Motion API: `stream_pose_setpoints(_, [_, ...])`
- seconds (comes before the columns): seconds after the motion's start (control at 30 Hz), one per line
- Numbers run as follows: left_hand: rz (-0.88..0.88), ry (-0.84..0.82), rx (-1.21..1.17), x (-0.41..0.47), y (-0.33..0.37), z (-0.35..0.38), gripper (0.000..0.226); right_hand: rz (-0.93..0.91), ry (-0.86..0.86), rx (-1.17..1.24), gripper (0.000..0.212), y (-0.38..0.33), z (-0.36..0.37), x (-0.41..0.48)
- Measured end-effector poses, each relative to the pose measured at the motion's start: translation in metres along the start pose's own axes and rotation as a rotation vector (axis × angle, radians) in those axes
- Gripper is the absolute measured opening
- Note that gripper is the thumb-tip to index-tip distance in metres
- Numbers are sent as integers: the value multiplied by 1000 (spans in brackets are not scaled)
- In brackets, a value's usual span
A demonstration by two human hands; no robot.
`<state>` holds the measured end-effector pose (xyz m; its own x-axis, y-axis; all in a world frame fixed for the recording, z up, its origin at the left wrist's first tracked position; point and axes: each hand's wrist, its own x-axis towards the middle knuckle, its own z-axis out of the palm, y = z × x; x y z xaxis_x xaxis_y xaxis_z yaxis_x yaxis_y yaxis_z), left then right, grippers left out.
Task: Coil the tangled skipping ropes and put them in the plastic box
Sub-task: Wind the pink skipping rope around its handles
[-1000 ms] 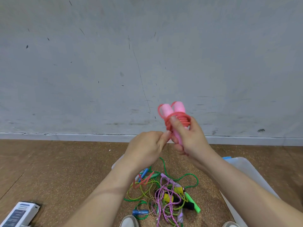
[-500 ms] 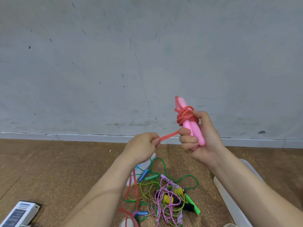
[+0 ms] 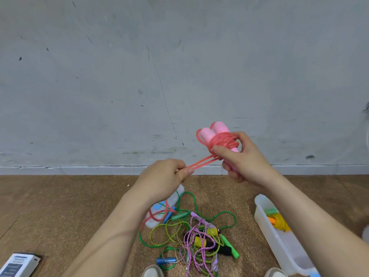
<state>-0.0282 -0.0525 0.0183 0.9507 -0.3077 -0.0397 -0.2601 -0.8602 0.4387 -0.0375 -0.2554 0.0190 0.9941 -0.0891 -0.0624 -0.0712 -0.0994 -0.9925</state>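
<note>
Mid-frame, our right hand (image 3: 244, 158) gripped the pink handles (image 3: 214, 132) wrapped in red rope (image 3: 223, 141), left hand (image 3: 165, 176) pinching its taut strands.

The pink handles (image 3: 218, 129) look smooth and matt, like soft plastic; the red cord (image 3: 223, 141) wound round them is glossy, translucent plastic; the green cord (image 3: 227, 213) on the floor is shiny too, while the purple rope (image 3: 191, 238) is braided cloth fibre; the plastic box (image 3: 265, 222) is smooth, milky and translucent; the floor (image 3: 60, 206) is rough and speckled, cork-like; the wall (image 3: 139, 76) is matt grey, scuffed; the carton (image 3: 18, 264) is printed card.
</note>
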Motion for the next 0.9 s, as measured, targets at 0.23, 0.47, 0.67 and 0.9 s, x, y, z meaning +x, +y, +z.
stream_pose_setpoints(0.23, [405,172,466,-18,26,-6,25,-94,-74,-890,60,8,3,-1])
stream_pose_setpoints(0.47, [472,114,198,-10,12,-8,23,-146,-521,-1274,63,8,20,-17])
stream_pose_setpoints(0.67, [308,8,-102,-3,8,-7,21,-221,-572,-1228,71,5,17,-17])
stream_pose_setpoints(0.9, [246,-60,-117,-1,14,-3,23,-317,-577,-1097,51,4,22,-24])
